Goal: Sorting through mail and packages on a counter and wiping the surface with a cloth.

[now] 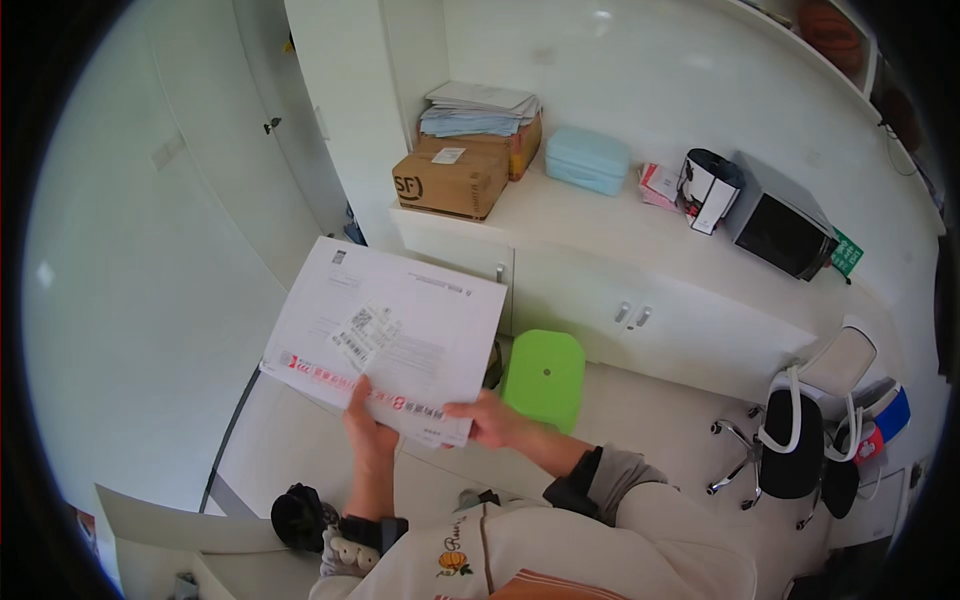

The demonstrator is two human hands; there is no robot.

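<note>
Both hands hold a large, flat white mailing envelope (427, 322) with red and black print and a barcode label stuck near its middle. My left hand (371, 427) grips the near edge, its thumb on the upper face. At the near right corner, my right hand (484, 420) pinches the envelope, thumb on top, with the other fingers mostly hidden beneath. A second sheet or layer shows under the near edge; whether it is a separate envelope, I cannot tell.
A white counter (600, 232) carries a cardboard box (450, 180), stacked envelopes (480, 105), a light blue case (587, 159) and a microwave oven (784, 225). A green plastic stool (544, 375) stands below. Wheeled office chair (791, 442) at right; black object (300, 517) at lower left.
</note>
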